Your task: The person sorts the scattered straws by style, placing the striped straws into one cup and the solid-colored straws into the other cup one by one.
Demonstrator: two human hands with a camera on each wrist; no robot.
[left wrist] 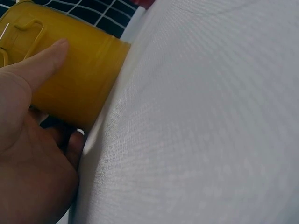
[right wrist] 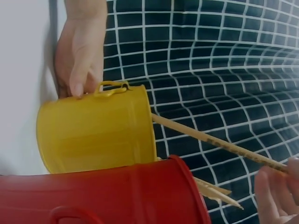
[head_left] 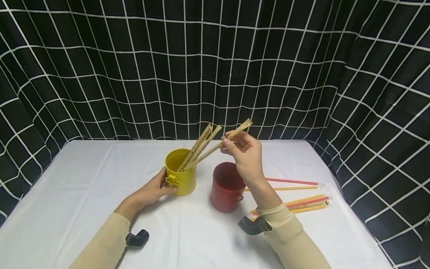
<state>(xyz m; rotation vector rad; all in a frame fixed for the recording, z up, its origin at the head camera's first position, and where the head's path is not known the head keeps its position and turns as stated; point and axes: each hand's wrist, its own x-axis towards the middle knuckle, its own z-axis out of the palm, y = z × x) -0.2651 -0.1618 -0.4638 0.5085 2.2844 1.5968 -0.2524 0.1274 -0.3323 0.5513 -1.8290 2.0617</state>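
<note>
Partly inside cylindrical yellow bucket [head_left: 187, 184], slim papery stick [head_left: 211, 150] in right hand [head_left: 248, 154]

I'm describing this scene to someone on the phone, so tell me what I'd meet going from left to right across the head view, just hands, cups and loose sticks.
The left hand, the yellow cup, the red cup, the loose sticks. The right hand overlaps the red cup, so I've left it out.
</note>
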